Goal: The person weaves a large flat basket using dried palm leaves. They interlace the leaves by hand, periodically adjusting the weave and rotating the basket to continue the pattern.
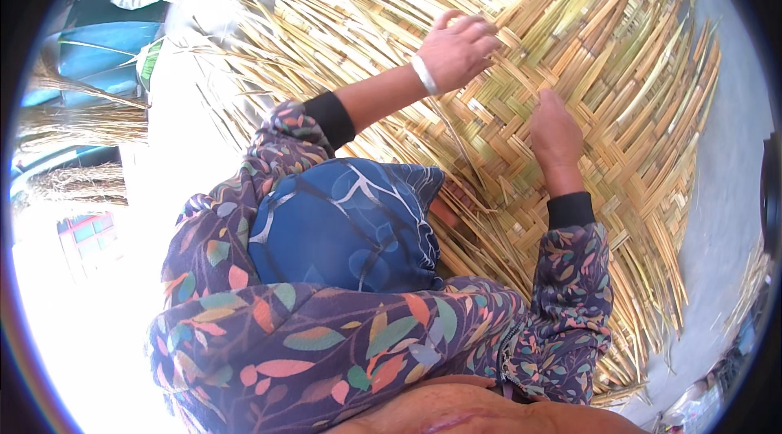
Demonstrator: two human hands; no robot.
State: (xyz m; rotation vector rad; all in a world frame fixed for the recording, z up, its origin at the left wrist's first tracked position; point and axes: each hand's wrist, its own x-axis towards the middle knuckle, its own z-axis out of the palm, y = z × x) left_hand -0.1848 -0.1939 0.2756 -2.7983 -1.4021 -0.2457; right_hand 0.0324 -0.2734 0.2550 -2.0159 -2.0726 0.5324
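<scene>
A large mat (599,169) woven from flat, split yellow-green reed strips lies spread before me, its weave crossing diagonally. My left hand (460,51), a white band at its wrist, is palm down over the far middle of the mat, fingers curled onto the strips. Nearer and to its right, my right hand (558,134) is closed, thumb and fingertips pinched at a reed strip (521,74) that runs between the two hands. Its far end passes by my left fingertips. What lies under the left palm is hidden.
Long loose strip ends (326,35) fan out at the mat's left and along its right edge. Grey floor (725,181) borders the right side. Blue patterned cloth (342,222) covers my bent leg. Bundles of dry stalks (81,183) and a blue object (106,55) are at far left.
</scene>
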